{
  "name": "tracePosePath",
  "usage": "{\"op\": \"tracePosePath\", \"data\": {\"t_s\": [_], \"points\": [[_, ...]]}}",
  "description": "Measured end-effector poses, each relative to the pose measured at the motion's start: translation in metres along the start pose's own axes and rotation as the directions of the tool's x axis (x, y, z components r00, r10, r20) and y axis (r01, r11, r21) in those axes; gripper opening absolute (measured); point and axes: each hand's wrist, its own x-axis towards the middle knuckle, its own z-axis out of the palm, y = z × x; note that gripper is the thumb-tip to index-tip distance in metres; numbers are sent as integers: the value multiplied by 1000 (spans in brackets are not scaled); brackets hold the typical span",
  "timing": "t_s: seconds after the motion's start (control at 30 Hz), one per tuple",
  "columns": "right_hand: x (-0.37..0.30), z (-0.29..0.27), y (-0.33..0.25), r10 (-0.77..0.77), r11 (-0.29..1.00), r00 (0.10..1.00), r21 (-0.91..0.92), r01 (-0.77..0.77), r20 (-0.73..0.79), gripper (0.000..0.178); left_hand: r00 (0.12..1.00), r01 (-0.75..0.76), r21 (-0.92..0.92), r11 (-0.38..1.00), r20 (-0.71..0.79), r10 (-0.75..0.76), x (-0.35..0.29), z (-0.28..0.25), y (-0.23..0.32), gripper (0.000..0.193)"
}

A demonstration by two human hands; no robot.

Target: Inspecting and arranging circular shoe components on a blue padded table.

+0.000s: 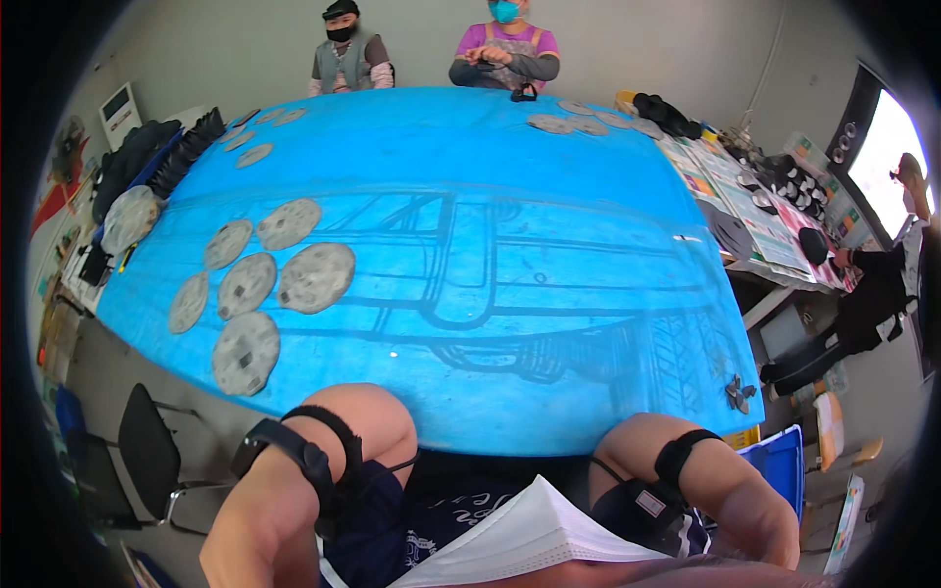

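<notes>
Both my bare arms are bent at the near edge of the blue tabletop (578,284), each with black straps around it. Neither of my hands shows; both are hidden low by my body. Beyond my left arm, several flat, round, mottled grey pads (245,355) lie loosely grouped on the table's left side. Some have a small dark square patch. Near my right arm, at the table's right corner, sits a small dark object with several lobes (740,394). Faint dark line marks run across the blue surface. A white face mask (534,544) hangs in front of my dark shirt.
Across the table are two masked people (505,54), one with hands together. More grey pads (569,124) lie along the far side. A side table (750,211) on the right holds papers and dark items; another person stands there. Black chairs (152,441) stand at left, a blue bin (774,470) at right.
</notes>
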Motion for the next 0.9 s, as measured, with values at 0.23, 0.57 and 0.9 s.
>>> {"op": "tracePosePath", "data": {"t_s": [0.23,0.57,0.9], "points": [[1,13,0,-90,634,992,-763,122,83,29,968,-249,357,900,52,247,-9,7,13,24],[-4,13,-4,-133,959,990,246,142,-56,27,952,-302,475,826,187,241,-3,10,15,28],[-7,21,-15,-101,847,990,512,139,-102,28,952,-304,543,783,192,236,-2,8,16,25]]}}
